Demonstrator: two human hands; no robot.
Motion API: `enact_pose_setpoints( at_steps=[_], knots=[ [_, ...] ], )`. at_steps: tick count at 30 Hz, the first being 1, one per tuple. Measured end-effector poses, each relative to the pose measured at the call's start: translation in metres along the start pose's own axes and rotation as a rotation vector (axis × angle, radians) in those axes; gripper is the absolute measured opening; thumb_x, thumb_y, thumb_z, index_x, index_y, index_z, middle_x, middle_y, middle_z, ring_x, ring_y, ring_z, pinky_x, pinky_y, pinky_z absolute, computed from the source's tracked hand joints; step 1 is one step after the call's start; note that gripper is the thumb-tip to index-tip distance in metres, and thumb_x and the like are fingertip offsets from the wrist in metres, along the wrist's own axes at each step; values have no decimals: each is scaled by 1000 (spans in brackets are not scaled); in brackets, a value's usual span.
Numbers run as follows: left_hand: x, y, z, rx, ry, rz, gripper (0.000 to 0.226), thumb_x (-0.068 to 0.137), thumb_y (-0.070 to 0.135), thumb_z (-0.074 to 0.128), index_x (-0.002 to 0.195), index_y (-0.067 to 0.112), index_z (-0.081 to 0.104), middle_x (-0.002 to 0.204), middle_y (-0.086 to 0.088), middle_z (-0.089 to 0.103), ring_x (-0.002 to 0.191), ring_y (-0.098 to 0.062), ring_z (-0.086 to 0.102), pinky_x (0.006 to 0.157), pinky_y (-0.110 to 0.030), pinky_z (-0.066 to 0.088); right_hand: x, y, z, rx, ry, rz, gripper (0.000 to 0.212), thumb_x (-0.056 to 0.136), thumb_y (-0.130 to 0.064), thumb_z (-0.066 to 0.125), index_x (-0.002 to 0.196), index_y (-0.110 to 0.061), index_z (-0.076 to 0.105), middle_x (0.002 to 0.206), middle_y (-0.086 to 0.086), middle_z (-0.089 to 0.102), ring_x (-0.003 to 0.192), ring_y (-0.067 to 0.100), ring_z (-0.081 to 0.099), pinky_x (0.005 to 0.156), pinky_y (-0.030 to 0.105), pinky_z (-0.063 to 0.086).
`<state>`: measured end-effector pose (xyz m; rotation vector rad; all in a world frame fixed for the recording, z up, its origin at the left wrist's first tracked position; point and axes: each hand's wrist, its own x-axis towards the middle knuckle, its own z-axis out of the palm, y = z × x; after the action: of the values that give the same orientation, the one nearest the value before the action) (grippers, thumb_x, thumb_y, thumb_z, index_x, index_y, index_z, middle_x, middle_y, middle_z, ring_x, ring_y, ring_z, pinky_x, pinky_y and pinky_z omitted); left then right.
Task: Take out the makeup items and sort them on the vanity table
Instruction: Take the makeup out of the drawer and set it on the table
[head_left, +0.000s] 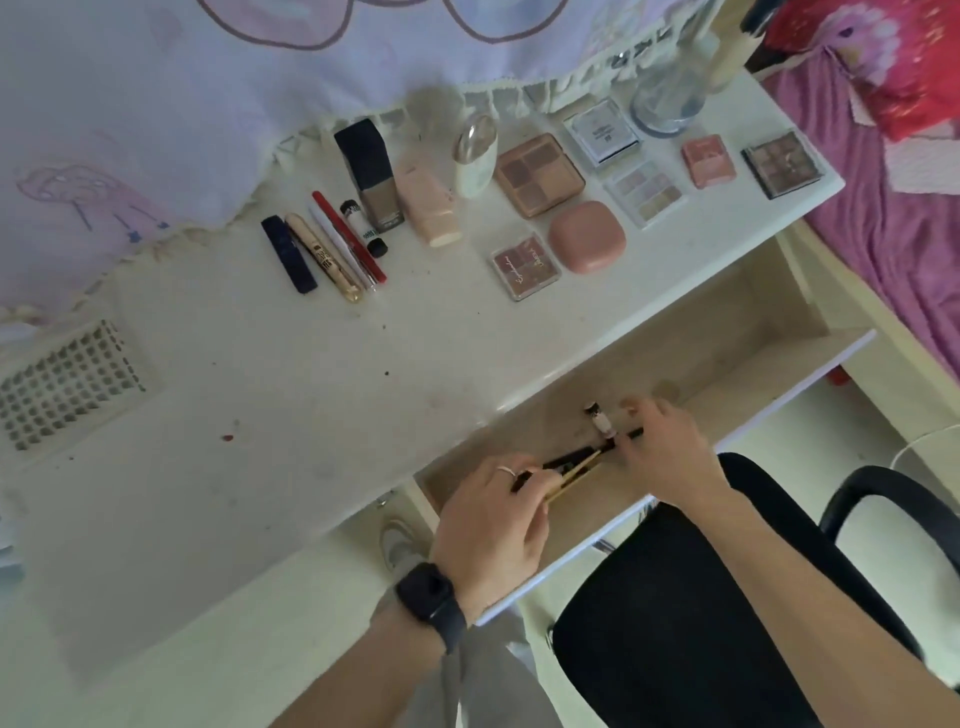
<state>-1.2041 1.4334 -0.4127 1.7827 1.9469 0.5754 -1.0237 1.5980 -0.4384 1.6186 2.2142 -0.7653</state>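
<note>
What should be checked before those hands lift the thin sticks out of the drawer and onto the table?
1. Drawer open wide enough: ok.
2. Left hand grips the slim sticks: ok.
3. Right hand holds their far end: cannot tell, it is blurred.
4. Drawer emptied: not ok, a small tube is in it too.
5. Bare spot on the vanity table beside the pen row: ok.

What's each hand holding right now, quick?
Left hand: grips slim black and tan makeup sticks.
Right hand: pinches a small pale tube with black cap.
</note>
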Motion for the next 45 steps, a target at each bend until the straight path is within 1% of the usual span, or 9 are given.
enact_pose_setpoints(
  at_steps=[3, 6, 13, 23, 29, 32, 35, 41, 45],
  knots=[
    [-1, 5, 43, 10, -279, -300, 50, 92, 30, 54, 141, 24, 42, 142, -6, 46, 127, -28, 46, 100, -38, 46, 16, 7, 2, -83, -87, -23, 47, 97, -25, 58, 142, -21, 46, 135, 9, 57, 123, 32, 51, 96, 44, 49],
    [15, -6, 66, 19, -441, -402, 60, 94, 29, 53, 148, 18, 30, 152, -11, 33, 133, -31, 39, 106, -41, 41, 30, 7, 4, -177, -178, -25, 54, 96, -25, 58, 147, -21, 42, 141, 10, 52, 127, 33, 48, 97, 47, 50],
    [54, -8, 94, -58, -517, -402, 44, 98, 36, 53, 133, 11, 43, 130, -14, 51, 123, -31, 46, 94, -41, 46, 43, 8, 12, -447, -369, -18, 37, 95, -28, 51, 131, -16, 49, 128, 8, 56, 125, 32, 45, 91, 42, 45],
    [66, -1, 105, 48, -597, -391, 32, 99, 12, 49, 131, 6, 47, 129, -15, 49, 119, -34, 49, 89, -42, 48, 55, 22, 10, -545, -390, -65, 42, 97, -34, 47, 138, -24, 51, 141, 3, 46, 138, 27, 32, 101, 45, 44],
    [72, 1, 100, 113, -681, -350, 36, 100, 10, 45, 135, 2, 45, 133, -18, 46, 123, -34, 48, 95, -41, 47, 57, 23, 7, -565, -461, -124, 33, 100, -35, 47, 126, -20, 60, 125, 6, 57, 124, 29, 46, 95, 43, 49],
    [73, 3, 96, 123, -699, -321, 31, 102, 12, 44, 130, 4, 50, 133, -18, 47, 120, -33, 51, 93, -37, 46, 52, 22, -5, -589, -440, -144, 24, 98, -25, 49, 113, -13, 64, 97, 3, 58, 90, 23, 55, 72, 34, 47],
    [74, 1, 91, 87, -679, -312, 24, 102, 13, 45, 124, 5, 53, 126, -18, 56, 111, -36, 60, 77, -37, 45, 38, 23, -26, -492, -345, -140, 16, 100, -21, 48, 100, -14, 62, 91, 5, 63, 78, 22, 57, 64, 32, 47],
    [76, 3, 72, -69, -495, -317, 20, 102, 26, 50, 117, 14, 57, 101, -10, 69, 91, -34, 66, 71, -42, 54, -20, 37, -58, -150, -80, 14, 14, 104, -31, 48, 100, -23, 59, 95, -1, 68, 85, 24, 62, 78, 40, 52],
    [72, 27, 43, -383, -306, -392, 20, 97, 42, 58, 109, 26, 64, 86, 6, 73, 77, -15, 69, 71, -33, 55, -65, 37, -58, 359, 124, 182, 10, 105, -32, 48, 100, -29, 57, 85, -14, 74, 75, 9, 67, 69, 31, 51]
  ],
)
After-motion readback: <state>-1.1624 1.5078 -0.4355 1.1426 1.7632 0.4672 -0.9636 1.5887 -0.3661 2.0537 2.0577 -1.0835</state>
